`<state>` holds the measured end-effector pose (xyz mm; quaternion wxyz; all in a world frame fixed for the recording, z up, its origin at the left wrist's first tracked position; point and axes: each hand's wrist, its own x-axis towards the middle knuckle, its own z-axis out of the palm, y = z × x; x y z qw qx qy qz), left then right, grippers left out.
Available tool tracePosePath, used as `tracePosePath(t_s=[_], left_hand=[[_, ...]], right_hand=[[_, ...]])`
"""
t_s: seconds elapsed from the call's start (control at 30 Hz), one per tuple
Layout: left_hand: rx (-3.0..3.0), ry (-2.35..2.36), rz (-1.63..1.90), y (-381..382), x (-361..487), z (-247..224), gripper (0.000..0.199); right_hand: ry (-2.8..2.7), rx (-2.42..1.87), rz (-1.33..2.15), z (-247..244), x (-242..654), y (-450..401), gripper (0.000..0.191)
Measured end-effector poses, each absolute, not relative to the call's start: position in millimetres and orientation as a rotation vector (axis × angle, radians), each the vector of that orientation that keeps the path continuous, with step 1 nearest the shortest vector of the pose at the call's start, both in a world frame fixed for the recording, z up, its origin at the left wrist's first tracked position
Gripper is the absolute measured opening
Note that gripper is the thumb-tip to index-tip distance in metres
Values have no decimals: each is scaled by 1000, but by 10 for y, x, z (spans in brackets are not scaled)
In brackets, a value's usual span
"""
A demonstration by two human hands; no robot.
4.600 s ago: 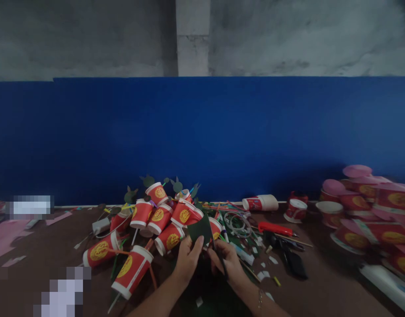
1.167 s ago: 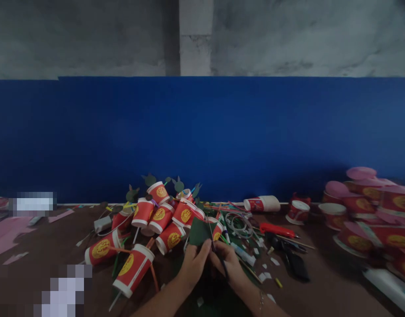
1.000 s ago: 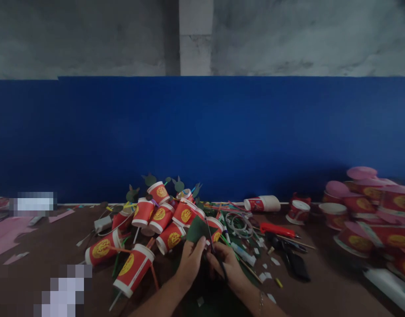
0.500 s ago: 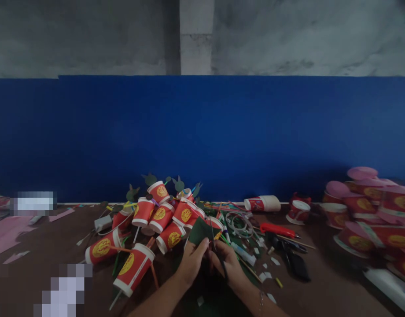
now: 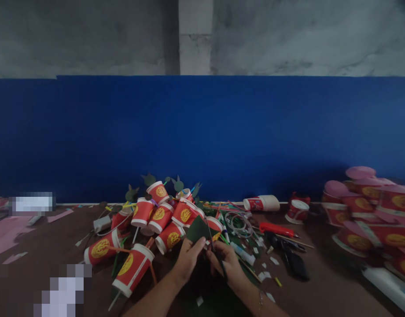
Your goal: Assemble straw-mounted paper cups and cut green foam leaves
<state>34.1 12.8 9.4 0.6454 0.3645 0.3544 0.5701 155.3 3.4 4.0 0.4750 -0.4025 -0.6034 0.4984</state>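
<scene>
Near the front middle of the table, my left hand (image 5: 188, 259) pinches a piece of dark green paper (image 5: 196, 230) between thumb and fingers. My right hand (image 5: 226, 263) is closed round the handles of a pair of scissors (image 5: 208, 230), whose blades point up and away along the paper's right edge. Whether the blades touch the paper I cannot tell. Just beyond lies a heap of red paper cups (image 5: 162, 216) with yellow emblems. Dark green cut-out shapes (image 5: 178, 182) with pointed ears stick up behind them.
At the right stand red cups with pink paper parts (image 5: 361, 204). A red-handled cutter (image 5: 277, 228), a coiled white cable (image 5: 237, 222), a glue tube (image 5: 242, 253) and paper scraps lie right of my hands. Pink sheets (image 5: 11, 233) lie far left; a blue panel (image 5: 202, 136) closes the back.
My left hand and the green paper have shifted slightly left, and the paper sits at a somewhat different angle. The scissors stay in my right hand.
</scene>
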Motion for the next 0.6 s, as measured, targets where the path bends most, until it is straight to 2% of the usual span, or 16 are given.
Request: tracePosePath(t_s=[0.37,0.6], left_hand=[[868,947,1483,135,392,68,34],[1042,932,1381,162,379,5,36]], right_hand=[[-1449,-993,1272,47,1549,52,38],[-1365,-1007,1271,82,1540,38,39]])
